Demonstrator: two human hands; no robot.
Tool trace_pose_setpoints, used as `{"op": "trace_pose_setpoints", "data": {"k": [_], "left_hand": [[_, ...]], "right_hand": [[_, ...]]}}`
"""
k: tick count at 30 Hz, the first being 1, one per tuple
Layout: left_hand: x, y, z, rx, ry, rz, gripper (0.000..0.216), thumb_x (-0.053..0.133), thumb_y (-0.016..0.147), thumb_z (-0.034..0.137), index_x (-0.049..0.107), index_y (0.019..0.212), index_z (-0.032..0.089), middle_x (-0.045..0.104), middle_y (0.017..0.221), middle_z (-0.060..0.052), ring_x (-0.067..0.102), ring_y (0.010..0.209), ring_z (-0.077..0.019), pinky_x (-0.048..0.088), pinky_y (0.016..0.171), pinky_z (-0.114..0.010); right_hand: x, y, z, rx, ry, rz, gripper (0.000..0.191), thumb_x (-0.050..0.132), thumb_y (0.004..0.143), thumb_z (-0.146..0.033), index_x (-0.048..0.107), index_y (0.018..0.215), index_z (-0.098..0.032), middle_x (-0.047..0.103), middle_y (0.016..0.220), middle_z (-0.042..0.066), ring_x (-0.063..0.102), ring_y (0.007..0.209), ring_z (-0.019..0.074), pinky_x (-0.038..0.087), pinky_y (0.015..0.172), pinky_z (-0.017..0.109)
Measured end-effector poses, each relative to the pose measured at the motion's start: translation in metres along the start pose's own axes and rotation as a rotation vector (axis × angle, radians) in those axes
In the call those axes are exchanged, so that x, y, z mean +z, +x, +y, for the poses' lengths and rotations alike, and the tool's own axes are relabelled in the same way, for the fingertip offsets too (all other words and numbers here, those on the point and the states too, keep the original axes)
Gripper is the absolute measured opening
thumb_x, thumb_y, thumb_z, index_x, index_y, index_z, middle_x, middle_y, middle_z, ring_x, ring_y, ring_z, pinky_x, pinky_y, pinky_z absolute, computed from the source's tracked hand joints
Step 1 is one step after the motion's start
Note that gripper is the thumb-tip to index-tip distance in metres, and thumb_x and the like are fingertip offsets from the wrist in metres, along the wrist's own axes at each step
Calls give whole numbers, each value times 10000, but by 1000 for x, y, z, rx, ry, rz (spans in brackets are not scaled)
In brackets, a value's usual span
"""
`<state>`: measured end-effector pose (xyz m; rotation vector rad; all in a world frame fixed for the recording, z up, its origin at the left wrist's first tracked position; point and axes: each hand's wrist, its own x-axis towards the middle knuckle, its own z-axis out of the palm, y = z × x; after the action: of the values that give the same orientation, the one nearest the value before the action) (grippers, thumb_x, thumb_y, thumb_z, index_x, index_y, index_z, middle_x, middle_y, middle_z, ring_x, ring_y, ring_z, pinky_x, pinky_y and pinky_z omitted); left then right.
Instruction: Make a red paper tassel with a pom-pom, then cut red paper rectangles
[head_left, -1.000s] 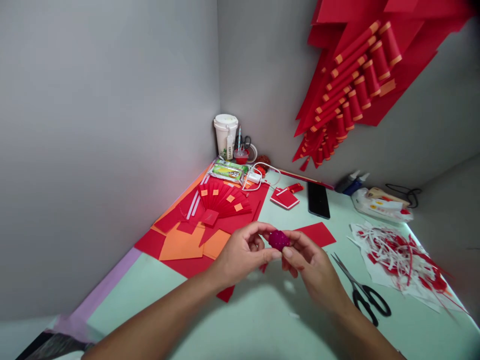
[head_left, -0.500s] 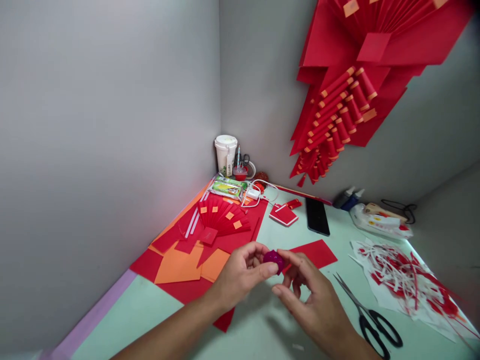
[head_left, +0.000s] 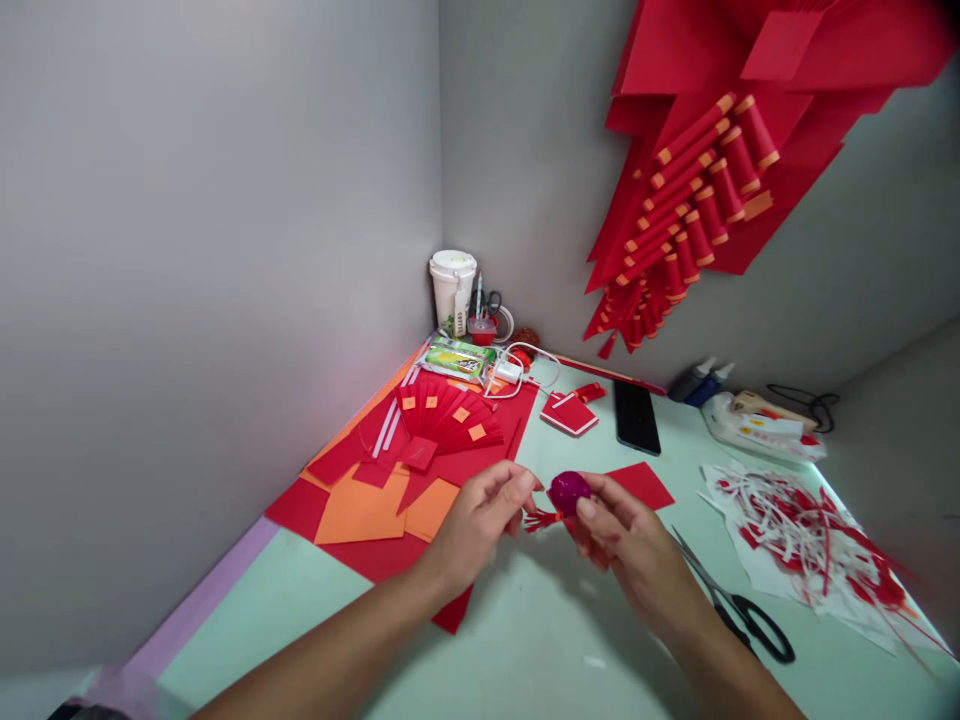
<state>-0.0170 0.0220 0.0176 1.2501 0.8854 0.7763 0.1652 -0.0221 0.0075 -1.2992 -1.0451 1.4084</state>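
Observation:
My right hand [head_left: 626, 545] pinches a small magenta ball [head_left: 569, 491] between thumb and fingers, just above the pale green table [head_left: 540, 650]. My left hand [head_left: 480, 525] sits just left of it, its fingers curled and apart from the ball. A small red paper tassel [head_left: 541, 520] shows between the two hands; I cannot tell which hand holds it. A red paper rectangle [head_left: 637, 482] lies on the table right behind the ball.
Black scissors [head_left: 739, 605] lie right of my right hand. Red and orange paper sheets [head_left: 375, 500] with a folded red fan [head_left: 446, 415] cover the left. A phone [head_left: 636, 416], a cup [head_left: 452, 285], paper scraps [head_left: 810, 530] and glue bottles [head_left: 701, 380] stand behind. Red paper decorations [head_left: 705, 190] hang on the wall.
The magenta ball has passed from my left fingertips into my right hand's pinch. My left hand has drawn slightly away to the left, and a red tassel now shows between the hands.

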Motion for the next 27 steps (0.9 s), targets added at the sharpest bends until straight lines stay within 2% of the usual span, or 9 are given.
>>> {"op": "trace_pose_setpoints", "data": {"k": [6, 10, 14, 18, 21, 23, 27], "left_hand": [[1, 0, 0, -7, 22, 40, 325, 521, 874, 479, 603, 932, 170, 552, 804, 8, 436, 606, -88, 327, 557, -219], [2, 0, 0, -11, 39, 33, 322, 539, 868, 459, 603, 973, 161, 578, 827, -8, 451, 654, -104, 358, 612, -225], [2, 0, -4, 15, 79, 27, 340, 558, 856, 448, 603, 1026, 157, 564, 787, -5, 478, 698, -126, 377, 657, -242], [3, 1, -8, 2, 95, 61, 316, 578, 839, 434, 598, 995, 160, 528, 724, 15, 468, 655, -121, 367, 631, -240], [4, 1, -12, -18, 103, 81, 304, 596, 817, 429, 606, 972, 168, 495, 681, 31, 443, 617, -115, 352, 594, -232], [5, 1, -15, -20, 118, 83, 299, 597, 813, 422, 614, 972, 169, 467, 658, 39, 424, 605, -112, 339, 578, -227], [7, 1, -22, -10, 143, 37, 258, 583, 816, 391, 617, 938, 166, 479, 682, 34, 415, 616, -113, 329, 579, -229]], "right_hand": [[-3, 1, -2, 22, 124, -28, 380, 653, 836, -445, 588, 1125, -206, 592, 771, 1, 502, 612, 120, 326, 521, 225], [-4, 1, -4, -15, 112, -23, 398, 681, 807, -449, 596, 1118, -215, 581, 744, -3, 509, 619, 134, 339, 523, 235], [-4, 0, -4, -100, 14, 54, 405, 707, 782, -422, 591, 1119, -229, 592, 739, -2, 514, 613, 143, 357, 518, 244], [-13, 7, -7, -204, -74, 148, 388, 693, 789, -394, 592, 1128, -236, 618, 775, 6, 478, 569, 131, 377, 512, 250], [-30, 22, -17, -272, -57, 216, 374, 699, 779, -359, 610, 1126, -249, 660, 969, 36, 576, 774, 181, 456, 667, 284], [-43, 38, -28, -310, 42, 240, 347, 703, 767, -315, 629, 1099, -253, 668, 1042, 30, 596, 913, 199, 465, 784, 295], [-69, 82, -48, -284, 333, 228, 224, 686, 722, -213, 671, 943, -241, 684, 946, -7, 635, 886, 160, 492, 787, 244]]}}
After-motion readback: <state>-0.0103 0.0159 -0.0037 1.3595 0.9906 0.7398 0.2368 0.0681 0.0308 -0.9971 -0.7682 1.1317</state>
